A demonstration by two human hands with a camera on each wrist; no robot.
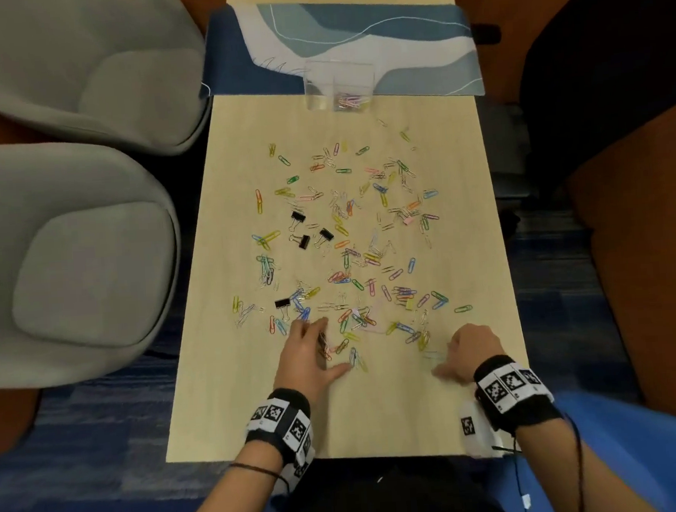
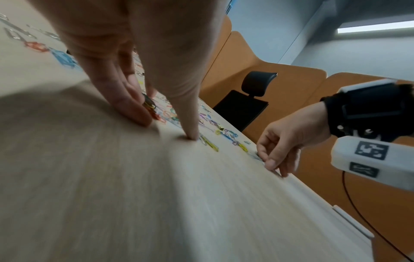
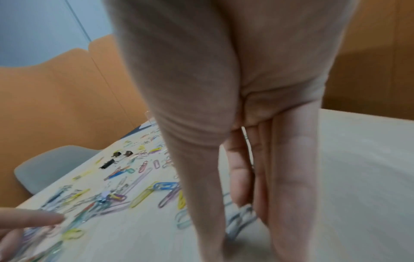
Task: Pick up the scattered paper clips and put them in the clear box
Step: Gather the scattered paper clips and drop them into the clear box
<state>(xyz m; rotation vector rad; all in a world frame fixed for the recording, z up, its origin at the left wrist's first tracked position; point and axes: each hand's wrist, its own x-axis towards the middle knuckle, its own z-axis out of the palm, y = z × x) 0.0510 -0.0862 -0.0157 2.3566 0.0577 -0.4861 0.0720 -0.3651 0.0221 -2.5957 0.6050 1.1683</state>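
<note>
Many coloured paper clips (image 1: 351, 247) lie scattered over the pale wooden table (image 1: 380, 420). The clear box (image 1: 340, 85) stands at the far end, with a few clips (image 1: 351, 99) in its right compartment. My left hand (image 1: 327, 348) lies low over the near clips, its straight fingers (image 2: 134, 109) pressing on a small bunch (image 2: 149, 104) and the thumb (image 2: 190, 134) planted on the table. My right hand (image 1: 445, 358) stands on its fingertips near the right edge. A few pale clips (image 3: 241, 218) lie between its thumb and fingers (image 3: 286, 195), still on the table.
Several black binder clips (image 1: 297, 218) lie among the paper clips. A blue patterned mat (image 1: 414, 50) lies under the box. Two grey chairs (image 1: 68, 254) stand to the left of the table, and orange partitions stand to the right.
</note>
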